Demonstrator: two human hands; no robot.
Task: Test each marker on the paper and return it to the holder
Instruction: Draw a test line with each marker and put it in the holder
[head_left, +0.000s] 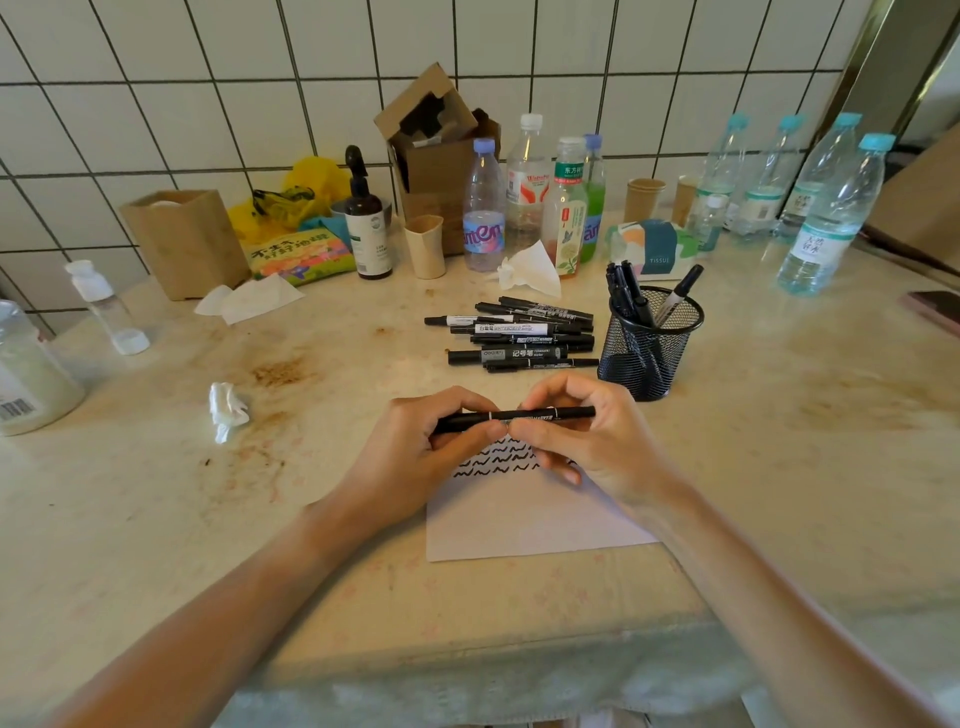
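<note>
A black marker (540, 414) lies level between both hands above the white paper (524, 514). My left hand (426, 457) pinches its left end and my right hand (587, 441) pinches its middle. Rows of black wavy test lines (498, 460) show on the paper under the hands. A pile of several black markers (519, 335) lies on the table behind the hands. To the right of the pile stands the black mesh holder (649, 348) with several markers in it.
Several plastic bottles (826, 218) stand along the back and right. A tissue pack (654, 247), cardboard boxes (436, 156), paper cups (425, 247) and a pump bottle (366, 223) line the tiled wall. A crumpled tissue (227, 410) lies at left. The table's front edge (467, 670) runs near me.
</note>
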